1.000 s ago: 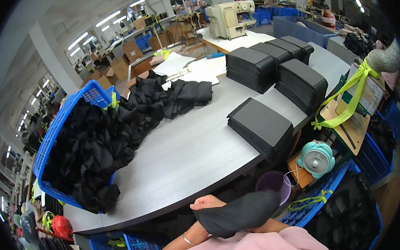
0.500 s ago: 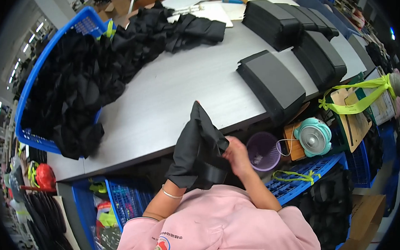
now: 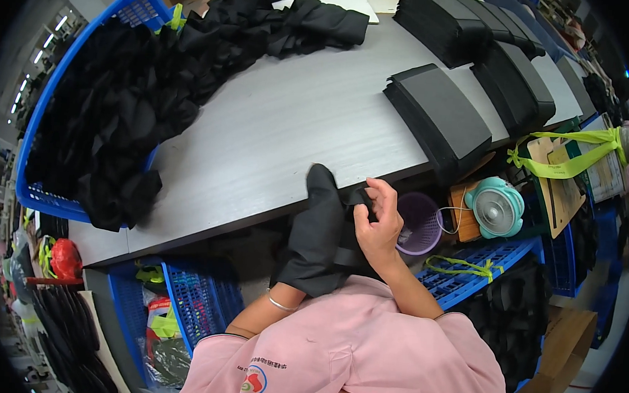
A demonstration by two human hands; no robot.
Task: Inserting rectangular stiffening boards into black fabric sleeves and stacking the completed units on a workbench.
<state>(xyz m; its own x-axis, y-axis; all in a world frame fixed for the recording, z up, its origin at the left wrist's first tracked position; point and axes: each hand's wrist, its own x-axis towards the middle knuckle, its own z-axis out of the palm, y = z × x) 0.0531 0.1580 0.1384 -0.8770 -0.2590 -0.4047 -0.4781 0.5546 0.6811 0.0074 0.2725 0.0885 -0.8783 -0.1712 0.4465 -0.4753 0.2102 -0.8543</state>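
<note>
A black fabric pouch is pulled over my left hand, which is hidden inside it up to the wrist of my left forearm. The covered fingers push up a rounded point at the cloth's top, just over the table's near edge. Beside it, my right hand has its fingers bent around a dark flap of the same pouch, pinching it between thumb and fingers. Left of both hands, a heap of crumpled black fabric pieces spills from a blue basket onto the grey table.
Neat stacks of flat black pieces line the table's right side. Below its right edge are a purple bin, a teal fan and a blue crate with black goods. More blue crates stand under the near left edge.
The covered left hand has straightened, turning the pouch's sharp peak into a rounded, narrower shape. My right hand has turned and risen slightly, still at the pouch's right side. The view has shifted a little.
</note>
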